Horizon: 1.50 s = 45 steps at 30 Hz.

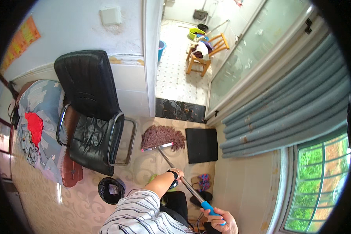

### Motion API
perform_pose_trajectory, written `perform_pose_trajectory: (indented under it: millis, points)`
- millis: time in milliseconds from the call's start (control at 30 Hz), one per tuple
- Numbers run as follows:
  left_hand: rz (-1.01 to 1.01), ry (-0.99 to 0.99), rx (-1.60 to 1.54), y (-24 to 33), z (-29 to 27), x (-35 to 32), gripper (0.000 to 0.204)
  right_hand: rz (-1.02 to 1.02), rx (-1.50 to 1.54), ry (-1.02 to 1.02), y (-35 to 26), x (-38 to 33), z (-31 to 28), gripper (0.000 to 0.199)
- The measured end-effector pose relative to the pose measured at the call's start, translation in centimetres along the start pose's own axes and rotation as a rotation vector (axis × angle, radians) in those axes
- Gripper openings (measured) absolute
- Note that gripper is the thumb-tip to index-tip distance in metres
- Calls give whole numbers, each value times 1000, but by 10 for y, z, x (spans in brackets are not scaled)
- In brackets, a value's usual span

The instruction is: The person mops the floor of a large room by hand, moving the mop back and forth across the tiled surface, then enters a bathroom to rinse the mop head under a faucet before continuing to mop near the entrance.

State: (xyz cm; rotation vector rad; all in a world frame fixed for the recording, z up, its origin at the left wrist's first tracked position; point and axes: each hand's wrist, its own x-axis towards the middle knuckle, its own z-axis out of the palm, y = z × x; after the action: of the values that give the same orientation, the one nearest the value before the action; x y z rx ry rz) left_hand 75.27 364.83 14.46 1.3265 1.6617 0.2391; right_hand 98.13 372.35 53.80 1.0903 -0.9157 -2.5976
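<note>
A mop with a shaggy purplish-brown head (162, 135) lies spread on the tiled floor, its pink-and-white clamp bar facing me. From that bar a silver pole (191, 189) slants down to the right and ends in a blue grip (210, 209). Around the middle of the pole my left hand (178, 174) is closed, a black band on its wrist. My right hand (223, 221) is wrapped about the blue grip at the upper end. The striped sleeve of my left arm shows at the bottom.
A black office chair (90, 130) stands left of the mop, a black-lined bin (111, 191) below it. Right of the mop lies a black mat (201, 145); colourful slippers (201, 182) sit nearer me. Beyond the dark threshold (180, 110), a wooden chair (201, 64) holds clothes.
</note>
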Motion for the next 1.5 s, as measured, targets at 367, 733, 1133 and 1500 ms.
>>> perform_pose_trajectory:
  millis: [367,733,1133,1500]
  points:
    - [30,917,-526,29,-70,6,25,259,-220,387,-52,38,187,38]
    - [-413,1087,-686,83,-21,-22,31,420,-816,1039,-18,51,228,13]
    - [-574,1650,-723,108,162,-101,26,1154,-1424,1392,66,129,145,7]
    - [-1044,1353,-787,136,268,-128,36,1819,-2347,1170,66,193,53,12]
